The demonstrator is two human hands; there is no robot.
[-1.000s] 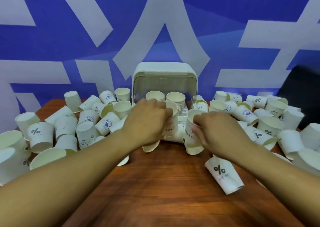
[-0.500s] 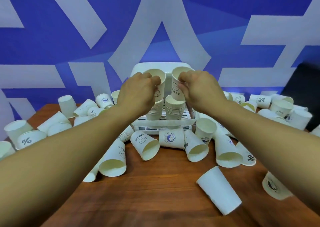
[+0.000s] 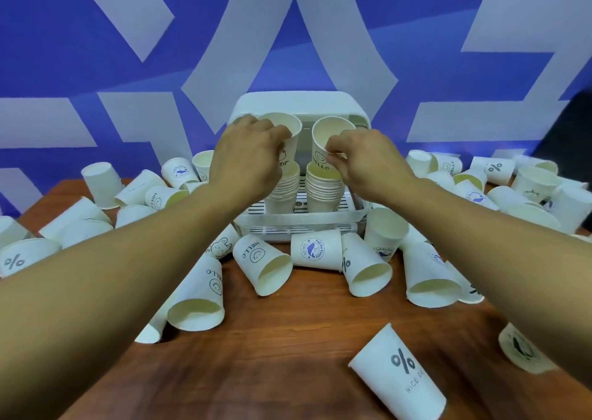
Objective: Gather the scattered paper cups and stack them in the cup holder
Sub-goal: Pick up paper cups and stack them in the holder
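— Holding anything, those hands?

— Both are. The left hand point(image 3: 246, 155) is clenched round a paper cup point(image 3: 286, 146) with a small face printed on it, and the right hand point(image 3: 368, 160) pinches the rim of a second cup point(image 3: 323, 149) marked HELLO.

— Where are the two cups?

— Upright, mouths up, each one right over a stack in the cup holder point(image 3: 299, 221). The left cup sits above the left stack point(image 3: 283, 192), the right cup above the right stack point(image 3: 323, 192). Whether their bottoms have gone into the top cups of the stacks, I cannot tell — the fingers cover part of that.

— And the holder itself?

— White, with a slatted front and its lid point(image 3: 298, 106) tipped up behind. It stands at the far middle of the wooden table point(image 3: 288, 355), against a blue and white wall point(image 3: 96, 35).

— The rest of the cups?

— Scattered on both sides and in front, most lying on their sides. A HELLO cup point(image 3: 262, 266) lies just before the holder, open end toward the camera, beside one with a blue round print point(image 3: 317, 250). Nearer, apart from the others, lies a cup with a percent sign point(image 3: 400, 371).
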